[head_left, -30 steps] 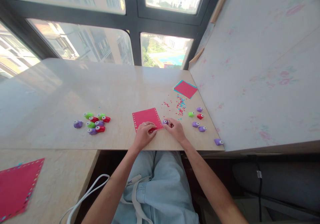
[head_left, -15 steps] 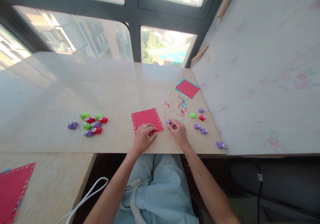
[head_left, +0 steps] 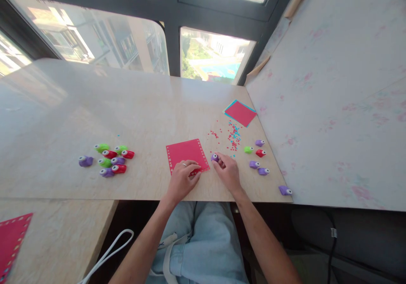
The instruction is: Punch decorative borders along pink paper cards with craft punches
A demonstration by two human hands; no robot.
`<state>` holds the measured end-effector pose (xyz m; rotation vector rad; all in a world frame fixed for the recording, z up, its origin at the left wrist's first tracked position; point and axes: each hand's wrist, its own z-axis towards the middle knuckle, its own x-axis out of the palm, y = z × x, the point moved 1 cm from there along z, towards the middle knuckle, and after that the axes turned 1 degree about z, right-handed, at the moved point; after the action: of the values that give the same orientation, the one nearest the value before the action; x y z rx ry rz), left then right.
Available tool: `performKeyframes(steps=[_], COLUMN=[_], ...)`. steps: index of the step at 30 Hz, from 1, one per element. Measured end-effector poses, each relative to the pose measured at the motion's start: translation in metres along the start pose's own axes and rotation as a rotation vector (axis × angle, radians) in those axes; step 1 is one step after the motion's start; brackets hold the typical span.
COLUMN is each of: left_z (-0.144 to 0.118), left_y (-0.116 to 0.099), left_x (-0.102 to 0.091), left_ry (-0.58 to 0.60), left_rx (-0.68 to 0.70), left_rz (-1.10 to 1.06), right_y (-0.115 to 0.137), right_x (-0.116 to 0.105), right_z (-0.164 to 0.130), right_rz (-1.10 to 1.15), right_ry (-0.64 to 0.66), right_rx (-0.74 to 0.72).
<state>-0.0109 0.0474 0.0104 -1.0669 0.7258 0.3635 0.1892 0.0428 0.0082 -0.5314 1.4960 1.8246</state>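
Note:
A square sheet of red paper (head_left: 182,152) lies on the table, with small holes punched along its edges. My left hand (head_left: 185,178) is at its near edge, fingers bent over the paper and the thumb by the rim; it holds the sheet there. Just right of the sheet, my right hand (head_left: 229,172) is closed around a small purple craft punch (head_left: 215,157) with a white round top. The punch is apart from the paper's right edge. The fingers partly hide it.
Several coloured craft punches (head_left: 118,161) are grouped at left, more punches (head_left: 254,164) at right. Red and blue paper bits (head_left: 234,136) lie scattered beyond my right hand. Stacked paper squares (head_left: 241,113) sit near the wall (head_left: 333,85). Another punched red sheet (head_left: 12,241) is lower left.
The view has shifted slightly. Both hands, the red paper and the purple craft punch keep nearly the same places relative to one another.

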Motion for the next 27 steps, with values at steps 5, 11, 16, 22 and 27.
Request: performKeyframes(steps=[5,11,16,22,27], left_z=[-0.0008,-0.0003,-0.0001,-0.0011,-0.0015], left_y=[0.0002,-0.0011,-0.0007,0.0011,0.0009], left_x=[0.0002,-0.0005,-0.0005,0.0007,0.0014], left_ry=[0.007,0.002,0.002,-0.003,-0.003], left_rx=[-0.004,-0.001,-0.001,-0.003,-0.004], left_rz=[0.000,0.011,0.001,0.001,0.004], right_y=[0.0002,-0.0008,-0.0036,-0.0067,-0.0076], right_x=[0.0014,0.0018,0.0020,0.0035,0.0042], right_z=[0.0020,0.0028,0.0015,0.0001,-0.0004], right_rz=[-0.042,-0.019,0.008,0.034,0.044], right_ry=[-0.021,-0.039,-0.049,-0.076,-0.084], right_rx=[0.010,0.030,0.026,0.024,0.037])
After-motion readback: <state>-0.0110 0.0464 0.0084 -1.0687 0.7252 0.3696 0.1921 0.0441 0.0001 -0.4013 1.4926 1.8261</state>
